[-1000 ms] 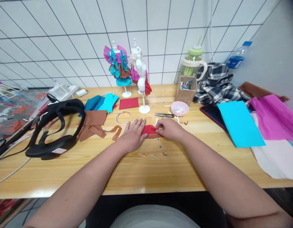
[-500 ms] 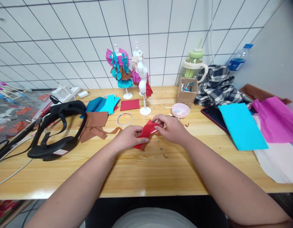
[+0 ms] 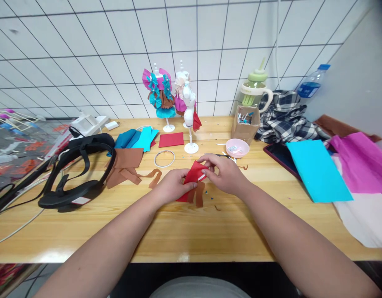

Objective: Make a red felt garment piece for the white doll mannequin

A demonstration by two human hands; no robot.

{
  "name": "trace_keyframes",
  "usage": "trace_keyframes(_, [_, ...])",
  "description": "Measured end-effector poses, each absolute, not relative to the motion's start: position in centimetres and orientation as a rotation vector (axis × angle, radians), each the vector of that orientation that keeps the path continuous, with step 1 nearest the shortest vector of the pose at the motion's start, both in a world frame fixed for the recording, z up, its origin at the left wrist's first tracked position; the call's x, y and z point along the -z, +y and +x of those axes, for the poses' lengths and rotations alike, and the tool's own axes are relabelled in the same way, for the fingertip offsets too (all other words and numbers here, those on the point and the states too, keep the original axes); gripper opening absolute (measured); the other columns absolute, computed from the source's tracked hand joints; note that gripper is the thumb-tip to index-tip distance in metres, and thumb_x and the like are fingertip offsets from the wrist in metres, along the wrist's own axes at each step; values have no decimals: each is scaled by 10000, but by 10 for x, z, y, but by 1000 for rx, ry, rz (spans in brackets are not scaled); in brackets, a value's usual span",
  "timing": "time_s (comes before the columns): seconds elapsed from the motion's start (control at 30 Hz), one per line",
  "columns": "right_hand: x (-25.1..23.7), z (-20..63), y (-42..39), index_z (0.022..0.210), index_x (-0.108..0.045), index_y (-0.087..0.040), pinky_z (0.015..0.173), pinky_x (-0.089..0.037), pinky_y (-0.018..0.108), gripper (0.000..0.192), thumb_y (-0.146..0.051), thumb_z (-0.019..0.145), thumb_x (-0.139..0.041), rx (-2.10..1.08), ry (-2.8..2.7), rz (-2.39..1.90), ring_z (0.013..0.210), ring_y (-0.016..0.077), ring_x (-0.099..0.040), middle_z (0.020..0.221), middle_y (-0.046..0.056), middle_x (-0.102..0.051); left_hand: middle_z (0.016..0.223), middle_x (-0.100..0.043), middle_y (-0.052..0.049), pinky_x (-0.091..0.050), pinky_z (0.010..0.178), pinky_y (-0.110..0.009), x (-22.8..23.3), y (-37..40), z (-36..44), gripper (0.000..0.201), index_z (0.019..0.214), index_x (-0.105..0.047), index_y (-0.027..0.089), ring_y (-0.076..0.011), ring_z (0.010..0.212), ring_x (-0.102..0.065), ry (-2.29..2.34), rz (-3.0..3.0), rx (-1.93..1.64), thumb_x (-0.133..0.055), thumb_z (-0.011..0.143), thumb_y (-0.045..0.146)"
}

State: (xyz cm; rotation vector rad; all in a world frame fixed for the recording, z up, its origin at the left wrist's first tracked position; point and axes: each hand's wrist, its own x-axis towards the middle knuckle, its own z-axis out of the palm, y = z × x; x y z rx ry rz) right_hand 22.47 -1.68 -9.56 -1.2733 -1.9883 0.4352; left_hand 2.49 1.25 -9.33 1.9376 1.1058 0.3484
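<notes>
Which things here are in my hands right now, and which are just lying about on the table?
In hand:
- left hand and right hand pinch the folded red paper piece
- brown paper strip hanging beneath it

Lying about:
- white ring
- brown paper scraps
- pink bowl
- black headset
- small white mannequin
- cyan sheet

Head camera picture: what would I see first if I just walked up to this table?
Probably the two hands in the middle: the left hand and the right hand pinch a red piece of paper just above the wooden table. Behind them, by the tiled wall, a tiny mannequin in a pink and teal dress stands out. At the right lie big turquoise and magenta sheets.
</notes>
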Motion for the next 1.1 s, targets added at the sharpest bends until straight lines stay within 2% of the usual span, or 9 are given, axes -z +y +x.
trace_keyframes(0.13, [97, 226, -15, 1098, -578, -193, 784, -459, 332, 265, -198, 838, -629, -112, -1858, -1215, 882, 203, -591, 1017, 74, -656, 832, -750, -1, -487, 670, -279, 93, 12, 26, 227, 893, -739, 189, -210, 744, -671, 1107, 1894, -421, -618, 747, 314])
trace_keyframes(0.2, [96, 227, -15, 1035, -602, -193, 813, -450, 354, 182, -247, 862, -626, 30, -1863, -1158, 916, 222, -579, 986, 81, -656, 819, -749, -9, -489, 648, -280, 93, 13, 26, 258, 883, -739, 182, -211, 722, -667, 1160, 1838, -469, -641, 745, 376])
trace_keyframes(0.3, [93, 227, -18, 917, -654, -209, 779, -438, 347, 90, -265, 904, -584, 109, -1990, -1104, 846, 210, -573, 874, 58, -664, 794, -746, -20, -486, 617, -280, 92, 15, 24, 319, 858, -743, 169, -214, 698, -663, 1206, 1773, -548, -656, 739, 451])
trace_keyframes(0.53, [95, 221, -21, 875, -698, -200, 735, -418, 322, 194, -270, 940, -529, 115, -2134, -1095, 797, 190, -569, 830, 48, -684, 881, -757, -47, -506, 678, -295, 86, 13, 23, 363, 917, -743, 152, -238, 793, -676, 1188, 1743, -608, -667, 735, 457])
trace_keyframes(0.7, [93, 220, -24, 895, -707, -209, 731, -408, 321, 234, -296, 951, -497, 71, -2182, -1195, 793, 189, -573, 827, 53, -680, 912, -749, -35, -515, 726, -301, 88, 11, 24, 271, 903, -732, 172, -222, 827, -674, 1200, 1837, -654, -632, 757, 377])
trace_keyframes(0.9, [94, 217, -25, 886, -694, -206, 720, -411, 304, 157, -265, 901, -549, -33, -2114, -1253, 804, 182, -600, 836, 44, -678, 928, -735, -25, -506, 759, -290, 87, 8, 26, 214, 895, -730, 194, -207, 861, -662, 1182, 1969, -687, -606, 779, 323])
trace_keyframes(1.1, [94, 207, -27, 800, -652, -196, 633, -398, 269, 69, -196, 816, -585, -188, -1959, -1359, 734, 146, -585, 804, 14, -657, 873, -714, -47, -487, 729, -289, 77, 6, 26, 324, 875, -716, 164, -203, 812, -638, 1111, 1957, -683, -571, 821, 450])
